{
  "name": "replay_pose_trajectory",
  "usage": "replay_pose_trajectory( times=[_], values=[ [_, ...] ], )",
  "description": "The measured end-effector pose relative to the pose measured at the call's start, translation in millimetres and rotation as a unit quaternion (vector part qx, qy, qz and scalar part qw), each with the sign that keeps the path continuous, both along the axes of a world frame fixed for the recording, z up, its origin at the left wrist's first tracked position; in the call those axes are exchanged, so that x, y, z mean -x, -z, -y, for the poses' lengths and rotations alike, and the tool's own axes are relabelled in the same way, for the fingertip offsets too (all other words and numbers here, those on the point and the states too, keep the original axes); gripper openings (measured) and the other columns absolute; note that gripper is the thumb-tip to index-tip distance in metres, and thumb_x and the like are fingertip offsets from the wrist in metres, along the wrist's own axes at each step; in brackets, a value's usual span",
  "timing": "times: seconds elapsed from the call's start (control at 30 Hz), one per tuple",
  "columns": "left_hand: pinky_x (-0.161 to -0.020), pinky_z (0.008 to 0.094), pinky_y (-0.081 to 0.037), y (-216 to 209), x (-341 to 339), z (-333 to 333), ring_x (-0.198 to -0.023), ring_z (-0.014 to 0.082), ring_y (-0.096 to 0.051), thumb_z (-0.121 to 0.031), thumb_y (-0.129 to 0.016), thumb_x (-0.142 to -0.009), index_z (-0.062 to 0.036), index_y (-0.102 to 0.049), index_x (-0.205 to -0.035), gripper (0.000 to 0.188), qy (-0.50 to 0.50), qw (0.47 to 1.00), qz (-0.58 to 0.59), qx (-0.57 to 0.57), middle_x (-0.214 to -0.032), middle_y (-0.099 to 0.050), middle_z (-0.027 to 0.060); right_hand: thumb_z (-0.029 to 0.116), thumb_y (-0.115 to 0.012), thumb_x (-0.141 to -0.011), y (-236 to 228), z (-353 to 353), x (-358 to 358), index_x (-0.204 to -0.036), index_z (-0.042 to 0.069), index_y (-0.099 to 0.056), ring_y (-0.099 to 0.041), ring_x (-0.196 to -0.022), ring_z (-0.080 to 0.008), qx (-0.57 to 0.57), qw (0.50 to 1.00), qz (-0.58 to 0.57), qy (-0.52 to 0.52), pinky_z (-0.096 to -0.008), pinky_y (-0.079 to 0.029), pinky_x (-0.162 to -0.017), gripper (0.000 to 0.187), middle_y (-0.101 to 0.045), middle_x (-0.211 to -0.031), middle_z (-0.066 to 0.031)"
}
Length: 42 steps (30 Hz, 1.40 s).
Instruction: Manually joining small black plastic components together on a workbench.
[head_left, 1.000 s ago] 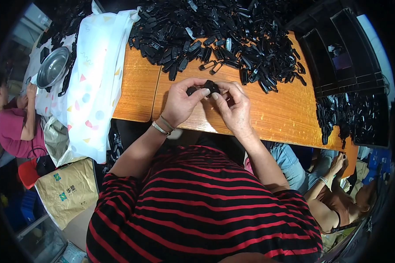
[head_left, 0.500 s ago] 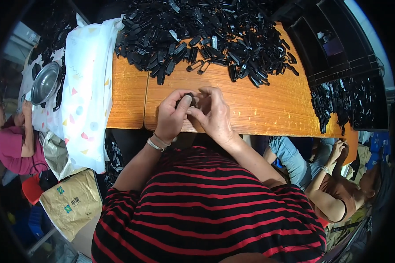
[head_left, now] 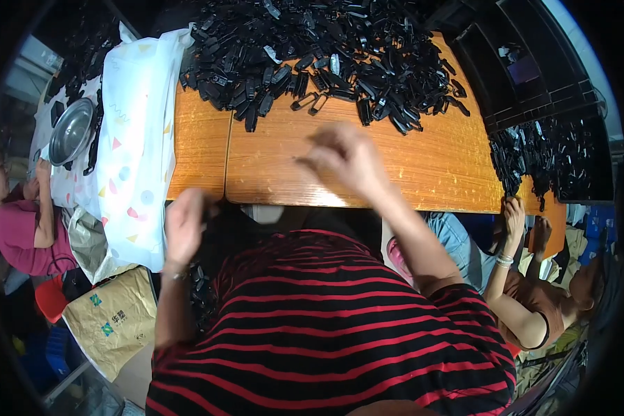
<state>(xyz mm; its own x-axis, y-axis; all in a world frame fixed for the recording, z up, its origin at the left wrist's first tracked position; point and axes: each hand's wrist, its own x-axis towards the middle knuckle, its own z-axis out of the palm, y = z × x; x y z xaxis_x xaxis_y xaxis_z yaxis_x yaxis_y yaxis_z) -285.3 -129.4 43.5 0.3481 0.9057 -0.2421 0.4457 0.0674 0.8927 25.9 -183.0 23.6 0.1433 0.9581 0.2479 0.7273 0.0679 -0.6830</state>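
Over the wooden table [head_left: 423, 163], my right hand [head_left: 353, 163] is smeared by motion, its fingers bent. I cannot make out whether anything is in them. My left hand [head_left: 184, 225] is blurred too, low at the table's front edge beside the hanging patterned plastic sheet. A dark patch shows by its fingertips, too smeared to name. Beyond my right hand spreads a large heap of small black plastic parts [head_left: 312, 52]. Two frame-like black pieces [head_left: 312, 102] lie at its near edge, closest to that hand.
A patterned white plastic sheet [head_left: 133, 139] covers the left side, with a metal bowl [head_left: 72, 132] beyond it. More black parts [head_left: 534, 156] lie by a black bin [head_left: 548, 62] at right. A person sits on either side; a brown sack [head_left: 114, 322] stands lower left.
My hands, together around a small dark piece before, have parted. The left has dropped left to the table's edge; the right has shifted slightly right. The person at right has raised a hand toward the parts.
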Motion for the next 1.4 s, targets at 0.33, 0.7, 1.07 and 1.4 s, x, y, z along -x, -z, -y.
replay_pose_trajectory(
  times=[0.33, 0.7, 1.07, 1.4],
  values=[
    [-0.076, 0.0382, -0.051, 43, 114, 27, -0.083, 0.0346, -0.066, -0.016, -0.065, -0.087, 0.0002, -0.067, -0.101, 0.022, -0.022, 0.901, -0.334, -0.277, -0.092, -0.068, 0.0174, 0.009, -0.071, -0.082, 5, -31, -55, -0.107, 0.0, -0.063, -0.066, -0.072, -0.0282, 0.015, 0.972, 0.212, 0.101, -0.0364, -0.053, -0.063, 0.028, -0.066, -0.09, -0.0141],
    [-0.066, 0.0348, -0.051, 17, -41, -18, -0.074, 0.0293, -0.065, -0.002, -0.064, -0.084, -0.0018, -0.067, -0.093, 0.009, 0.116, 0.911, -0.05, -0.392, -0.082, -0.066, 0.0138, 0.006, -0.065, -0.088, 8, -10, -35, -0.107, -0.002, -0.061, -0.058, -0.061, -0.0094, 0.043, 0.987, -0.083, 0.134, -0.0242, -0.048, -0.053, 0.021, -0.063, -0.078, -0.0042],
    [-0.07, 0.0412, -0.051, 35, -156, -43, -0.084, 0.0307, -0.062, -0.01, -0.061, -0.084, -0.0074, -0.064, -0.104, 0.02, 0.227, 0.899, -0.091, -0.364, -0.089, -0.059, 0.0119, -0.001, -0.063, -0.082, 2, 14, -22, -0.109, 0.006, -0.064, -0.067, -0.079, -0.0305, 0.035, 0.992, 0.105, 0.059, -0.0384, -0.054, -0.067, 0.027, -0.065, -0.1, -0.0145],
    [-0.073, 0.0389, -0.049, 32, -141, -48, -0.085, 0.0303, -0.059, -0.006, -0.069, -0.076, -0.0052, -0.063, -0.095, 0.019, 0.209, 0.872, -0.044, -0.44, -0.09, -0.057, 0.011, -0.003, -0.064, -0.08, -11, 2, -33, -0.104, 0.004, -0.064, -0.066, -0.084, -0.0296, 0.066, 0.971, 0.216, -0.084, -0.0367, -0.055, -0.064, 0.025, -0.061, -0.105, -0.013]
  ],
)
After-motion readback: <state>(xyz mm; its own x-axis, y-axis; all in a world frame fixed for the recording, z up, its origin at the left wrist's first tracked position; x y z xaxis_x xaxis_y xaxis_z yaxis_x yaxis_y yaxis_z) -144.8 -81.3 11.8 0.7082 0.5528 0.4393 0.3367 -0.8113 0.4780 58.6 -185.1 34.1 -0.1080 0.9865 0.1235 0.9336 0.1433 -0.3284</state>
